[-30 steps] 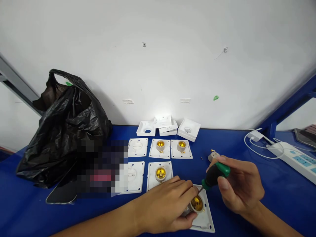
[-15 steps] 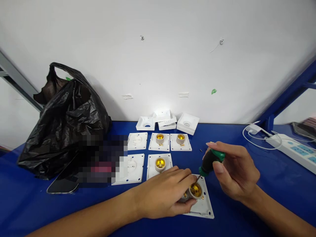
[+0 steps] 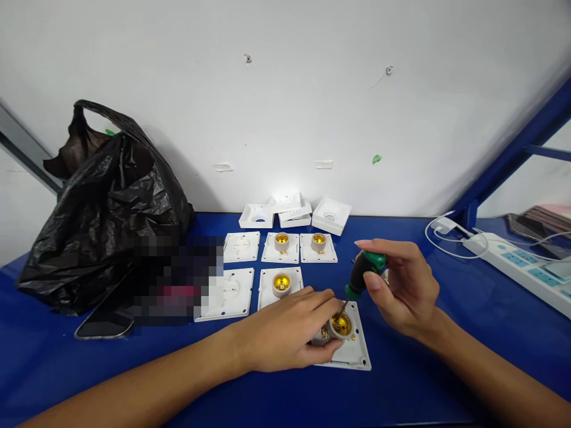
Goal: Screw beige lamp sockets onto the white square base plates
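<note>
My left hand (image 3: 289, 333) grips a round lamp socket (image 3: 341, 326) with a gold-coloured inside, its thumb and fingers around the rim. Beneath that socket lies a square white base plate (image 3: 359, 351), flat on the blue table. In my right hand (image 3: 404, 288) is a green and black screwdriver (image 3: 364, 272), held tilted between thumb and fingers. Its shaft runs down into the socket beside my left fingertips; the tip is hidden. Behind my left hand sits another plate with a lamp socket (image 3: 281, 284), partly covered by the hand.
Two more socketed plates (image 3: 318, 240) and two bare plates (image 3: 241, 246) lie in rows on the blue table (image 3: 401, 380). White square covers (image 3: 331, 215) are heaped against the wall. A black plastic bag (image 3: 111, 202) and a phone (image 3: 107, 312) are left, a power strip (image 3: 521, 258) right.
The whole view has shifted, so everything sits slightly further left and up. Both hands keep their holds on the socket and the screwdriver, with the shaft still in the socket.
</note>
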Tool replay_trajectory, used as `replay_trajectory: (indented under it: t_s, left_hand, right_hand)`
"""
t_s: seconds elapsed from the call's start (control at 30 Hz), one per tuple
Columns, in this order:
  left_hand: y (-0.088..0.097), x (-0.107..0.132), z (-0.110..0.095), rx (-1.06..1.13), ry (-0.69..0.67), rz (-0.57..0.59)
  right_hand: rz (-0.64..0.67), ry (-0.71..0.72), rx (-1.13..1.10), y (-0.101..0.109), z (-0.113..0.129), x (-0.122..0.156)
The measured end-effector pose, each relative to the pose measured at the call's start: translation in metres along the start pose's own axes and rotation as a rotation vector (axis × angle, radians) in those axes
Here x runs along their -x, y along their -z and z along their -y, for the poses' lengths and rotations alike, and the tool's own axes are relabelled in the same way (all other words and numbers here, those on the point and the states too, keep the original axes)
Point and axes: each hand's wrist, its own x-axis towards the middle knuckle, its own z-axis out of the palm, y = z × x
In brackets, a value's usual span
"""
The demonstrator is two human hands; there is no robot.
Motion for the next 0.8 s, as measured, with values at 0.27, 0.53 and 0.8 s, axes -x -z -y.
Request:
replay_trajectory:
  t_s: [0.27,0.53,0.8]
  left_hand:
    - [0.001,0.001,0.000,0.018,0.006,-0.004]
    - [0.000,0.000,0.001,0.002,-0.001,-0.012]
    - [0.002,-0.001,0.000,0.013,0.002,0.006]
  right_hand:
    - [-0.046,0.042,0.052,0.000,0.002,-0.003]
    - [0.123,0.031,-0.068,0.004,0.006,-0.010]
    - [0.208,0.113,-0.096,0.003,0.014,-0.020]
